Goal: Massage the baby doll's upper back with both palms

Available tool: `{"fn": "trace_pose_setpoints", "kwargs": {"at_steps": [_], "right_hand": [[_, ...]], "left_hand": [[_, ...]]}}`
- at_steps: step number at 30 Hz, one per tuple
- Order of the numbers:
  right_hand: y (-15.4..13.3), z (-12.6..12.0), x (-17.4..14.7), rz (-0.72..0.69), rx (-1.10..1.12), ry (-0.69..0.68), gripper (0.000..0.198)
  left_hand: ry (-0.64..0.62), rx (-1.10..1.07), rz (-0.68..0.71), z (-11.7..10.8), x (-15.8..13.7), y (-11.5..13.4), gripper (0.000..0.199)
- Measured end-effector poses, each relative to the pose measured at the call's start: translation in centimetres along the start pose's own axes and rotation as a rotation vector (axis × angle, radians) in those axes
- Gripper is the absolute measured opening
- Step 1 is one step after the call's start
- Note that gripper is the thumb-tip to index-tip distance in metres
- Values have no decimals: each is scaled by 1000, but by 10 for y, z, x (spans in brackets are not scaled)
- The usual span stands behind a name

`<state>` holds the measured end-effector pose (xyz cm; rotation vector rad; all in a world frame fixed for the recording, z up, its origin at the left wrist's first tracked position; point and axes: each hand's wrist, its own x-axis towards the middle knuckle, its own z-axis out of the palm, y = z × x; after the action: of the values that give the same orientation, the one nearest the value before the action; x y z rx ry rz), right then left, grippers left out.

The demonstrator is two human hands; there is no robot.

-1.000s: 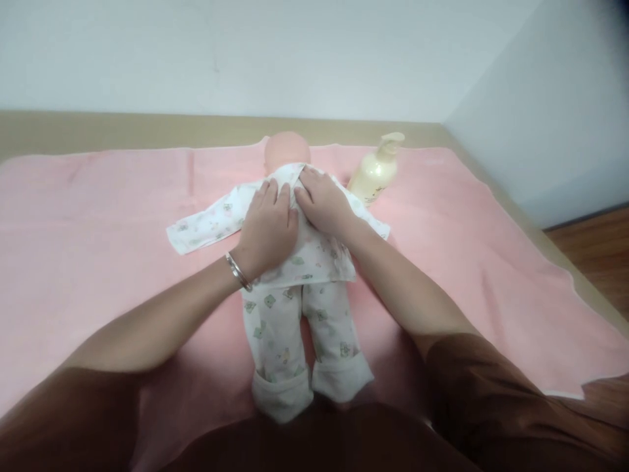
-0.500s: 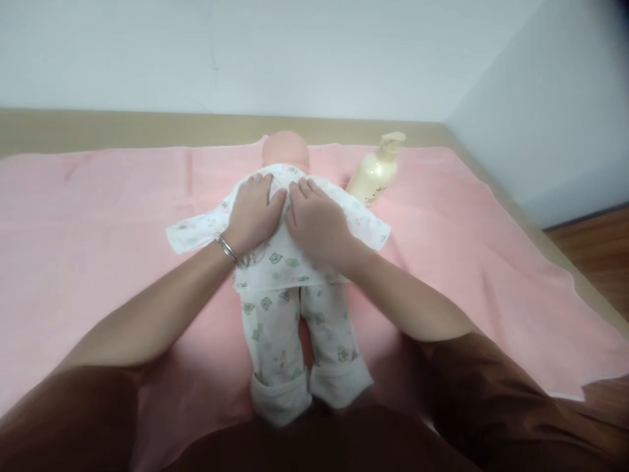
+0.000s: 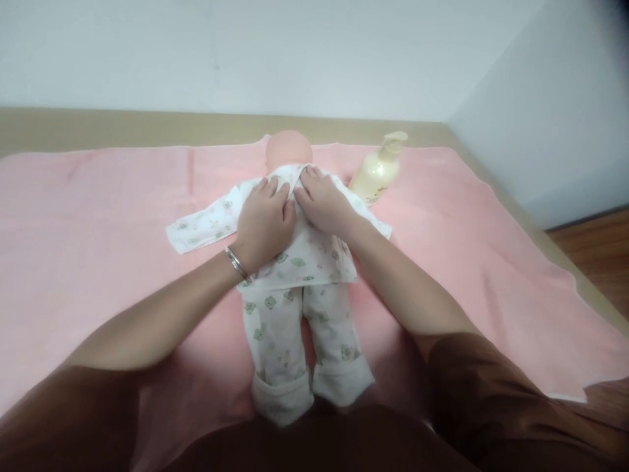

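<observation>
A bald baby doll (image 3: 289, 148) lies stretched out with its head away from me and no face showing. It wears a white patterned shirt (image 3: 319, 259) and matching trousers (image 3: 280, 341) with turned-up cuffs. My left hand (image 3: 268, 223), with a silver bangle at the wrist, rests on the left of the doll's upper body, fingers laid over the cloth. On the other side, my right hand (image 3: 324, 200) lies flat near the collar, fingers pointing towards the head. The two thumbs are close together over the middle. Both palms are hidden.
A pale yellow pump bottle (image 3: 377, 172) stands tilted-looking beside the doll's right-hand sleeve. Under everything spreads a pink cloth (image 3: 98, 216) on a wooden-coloured surface (image 3: 147, 129). A white wall (image 3: 314, 59) rises behind, with another at the right.
My left hand has shifted a little right and towards me on the shirt. The right hand has slid slightly up and right, nearer the collar. The doll stays nearly in place.
</observation>
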<state>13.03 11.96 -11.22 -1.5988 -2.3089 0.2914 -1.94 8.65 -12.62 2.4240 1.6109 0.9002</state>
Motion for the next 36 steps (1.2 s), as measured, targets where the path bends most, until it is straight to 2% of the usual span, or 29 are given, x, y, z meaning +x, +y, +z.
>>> {"fn": "trace_pose_setpoints", "kwargs": {"at_steps": [4, 8, 14, 21, 25, 31, 36], "right_hand": [[0, 9, -2, 20, -5, 82, 51], [-4, 12, -6, 19, -24, 110, 52], [-20, 10, -26, 1, -104, 150, 56], [-40, 7, -44, -17, -155, 162, 51], [-34, 8, -38, -34, -109, 171, 51], [-10, 6, -15, -43, -23, 73, 57], [2, 6, -6, -69, 23, 51, 62]], "left_hand": [[-20, 21, 15, 0, -1, 2, 45], [-37, -48, -32, 6, 6, -12, 46], [49, -171, -144, 21, 16, -34, 51], [45, -166, -164, 16, 14, -29, 50], [63, -180, -160, 16, 14, -28, 47], [54, -206, -182, 15, 13, -27, 51], [63, -246, -186, 16, 14, -28, 52]]}}
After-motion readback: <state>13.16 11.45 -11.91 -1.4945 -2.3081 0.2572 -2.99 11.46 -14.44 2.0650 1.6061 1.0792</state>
